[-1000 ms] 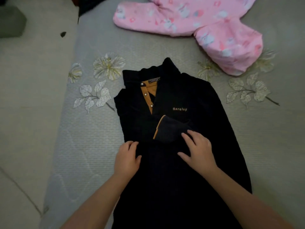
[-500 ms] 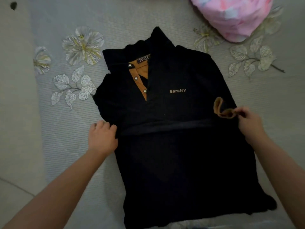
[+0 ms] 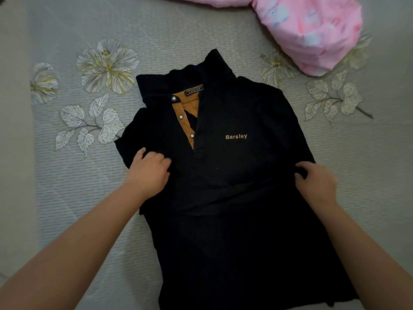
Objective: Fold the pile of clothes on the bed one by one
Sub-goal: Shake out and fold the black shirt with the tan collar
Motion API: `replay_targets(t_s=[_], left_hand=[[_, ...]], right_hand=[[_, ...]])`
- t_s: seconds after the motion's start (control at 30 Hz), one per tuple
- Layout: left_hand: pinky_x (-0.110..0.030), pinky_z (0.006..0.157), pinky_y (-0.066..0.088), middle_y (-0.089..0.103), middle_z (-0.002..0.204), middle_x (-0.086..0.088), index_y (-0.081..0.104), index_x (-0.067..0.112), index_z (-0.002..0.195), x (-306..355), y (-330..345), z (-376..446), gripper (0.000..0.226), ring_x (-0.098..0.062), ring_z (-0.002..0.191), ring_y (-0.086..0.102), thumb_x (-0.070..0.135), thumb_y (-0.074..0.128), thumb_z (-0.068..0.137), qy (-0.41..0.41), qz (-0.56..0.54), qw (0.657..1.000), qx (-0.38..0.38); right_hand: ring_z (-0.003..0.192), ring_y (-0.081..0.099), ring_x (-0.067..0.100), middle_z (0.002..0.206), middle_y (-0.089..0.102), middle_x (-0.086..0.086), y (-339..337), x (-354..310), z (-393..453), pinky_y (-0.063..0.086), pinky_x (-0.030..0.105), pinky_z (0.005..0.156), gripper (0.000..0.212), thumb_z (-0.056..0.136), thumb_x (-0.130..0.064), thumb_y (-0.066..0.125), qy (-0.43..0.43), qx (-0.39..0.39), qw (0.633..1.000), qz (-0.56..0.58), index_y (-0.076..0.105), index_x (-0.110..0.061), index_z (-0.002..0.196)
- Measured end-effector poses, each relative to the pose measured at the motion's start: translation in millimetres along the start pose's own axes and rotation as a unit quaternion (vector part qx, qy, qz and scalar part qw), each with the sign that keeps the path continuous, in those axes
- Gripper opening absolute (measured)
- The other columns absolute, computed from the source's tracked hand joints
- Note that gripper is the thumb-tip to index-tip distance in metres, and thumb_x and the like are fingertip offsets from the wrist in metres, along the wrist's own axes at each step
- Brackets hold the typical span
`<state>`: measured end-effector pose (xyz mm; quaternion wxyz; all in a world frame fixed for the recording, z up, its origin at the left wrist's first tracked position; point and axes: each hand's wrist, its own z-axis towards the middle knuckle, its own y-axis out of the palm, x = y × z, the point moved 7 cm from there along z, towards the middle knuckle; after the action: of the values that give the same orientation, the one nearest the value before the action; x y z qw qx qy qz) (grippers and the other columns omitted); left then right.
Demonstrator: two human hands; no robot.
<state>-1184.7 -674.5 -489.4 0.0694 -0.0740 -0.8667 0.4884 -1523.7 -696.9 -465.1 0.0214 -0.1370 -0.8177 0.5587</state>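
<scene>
Clothes first: only two garments in view, both on the bed (image 3: pixel 67 198), whose grey ribbed cover has white flower and leaf prints.

Biggest item = black polo shirt (image 3: pixel 234 220), lying front-up across the middle of the bed, collar toward the far side, hem toward the person. Fabric is bunched in a crosswise ridge approx at mid-body, between the two hands. Left edge of the shirt looks tucked under w/ a bulge near the left shoulder; can't tell how the sleeves lie, too dark.

Next: pink printed garment (image 3: pixel 312 30), crumpled at the far right of the bed, partly cut off by the top edge, well apart from the shirt's collar.

Left hand (image 3: pixel 148 173) rests on the shirt's left side near the edge, fingers curled down into the cloth; its grip looks like a light pinch of fabric, thumb out of sight. Right hand (image 3: pixel 317 186) sits at the shirt's right edge, fingers curled over a fold of black cloth, thumb tucked beneath, so that grip is closed on the shirt.

Smaller bits: tan placket (image 3: pixel 185 121) w/ three buttons, open at the neck; "Barsley" lettering (image 3: pixel 236 136) on the chest, just right of the placket; small "FASHION" label (image 3: pixel 194 90) inside the collar.
</scene>
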Motion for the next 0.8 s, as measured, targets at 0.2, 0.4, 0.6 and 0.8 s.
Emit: replay_targets(t_s=[0.2, 0.4, 0.6, 0.8], left_hand=[[-0.043, 0.077, 0.041, 0.058, 0.096, -0.029, 0.057, -0.009, 0.099, -52.9, -15.7, -19.0, 0.036, -0.041, 0.092, 0.054, 0.016, 0.037, 0.082, -0.098, -0.246, 0.958, 0.113], [-0.038, 0.076, 0.037, 0.059, 0.1, -0.032, 0.052, -0.004, 0.108, -103.1, 5.7, -14.7, 0.023, -0.043, 0.096, 0.054, 0.008, 0.04, 0.092, -0.244, -0.303, 0.919, 0.066], [-0.037, 0.071, 0.042, 0.064, 0.097, -0.019, 0.048, 0.009, 0.115, -111.0, 12.8, 4.0, 0.029, -0.035, 0.089, 0.06, 0.028, 0.039, 0.095, -0.19, -0.077, 0.978, -0.025], [-0.046, 0.061, 0.046, 0.059, 0.079, -0.026, 0.062, -0.007, 0.083, -67.8, -37.8, -10.3, 0.019, -0.041, 0.072, 0.058, 0.01, 0.064, 0.074, -0.099, -0.038, 0.965, 0.241]], right_hand=[[0.069, 0.057, -0.001, 0.068, 0.068, -0.02, -52.7, -14.7, 9.7, 0.036, 0.011, 0.061, 0.043, 0.073, 0.01, 0.052, -0.042, 0.082, 0.931, 0.353, 0.07, -0.028, 0.066], [0.068, 0.05, -0.001, 0.075, 0.055, -0.007, -36.7, -32.0, 46.8, 0.042, 0.008, 0.06, 0.047, 0.076, 0.022, 0.043, 0.051, 0.041, 0.838, 0.542, 0.054, -0.023, 0.071], [0.063, 0.045, 0.007, 0.055, 0.058, -0.012, -24.8, -19.7, 76.5, 0.039, 0.013, 0.055, 0.047, 0.076, 0.021, 0.037, 0.105, 0.021, 0.807, 0.581, 0.057, -0.019, 0.063], [0.078, 0.051, 0.002, 0.083, 0.057, -0.007, -38.0, -12.5, 85.7, 0.042, 0.007, 0.065, 0.043, 0.077, 0.019, 0.038, 0.073, 0.042, 0.842, 0.532, 0.058, -0.018, 0.079]])
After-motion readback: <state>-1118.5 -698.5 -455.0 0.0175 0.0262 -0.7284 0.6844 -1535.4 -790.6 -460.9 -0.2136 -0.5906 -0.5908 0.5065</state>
